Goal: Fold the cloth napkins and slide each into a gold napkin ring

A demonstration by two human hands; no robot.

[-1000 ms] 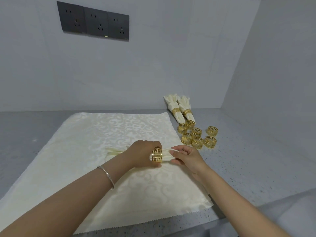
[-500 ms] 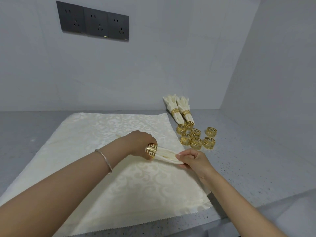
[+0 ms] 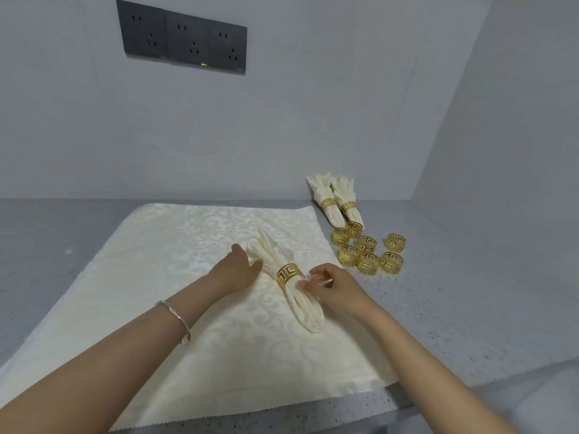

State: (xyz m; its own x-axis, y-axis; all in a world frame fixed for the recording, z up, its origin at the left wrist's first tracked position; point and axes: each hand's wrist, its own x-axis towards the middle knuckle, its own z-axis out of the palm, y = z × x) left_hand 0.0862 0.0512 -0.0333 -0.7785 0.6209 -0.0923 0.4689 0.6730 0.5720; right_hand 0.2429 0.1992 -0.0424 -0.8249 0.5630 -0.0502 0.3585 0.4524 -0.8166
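Where gold ring (image 3: 289, 275) binds it, cream napkin (image 3: 305, 308) narrows (ends flare).

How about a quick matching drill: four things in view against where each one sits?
Things:
1. sockets
2. loose rings
3. bracelet
4. nearest napkin

Places:
A. on the flat cloth
B. on the left wrist
C. on the bare counter, right of the cloth
D. on the back wall

Pairs: 1-D, 2-C, 3-B, 4-A
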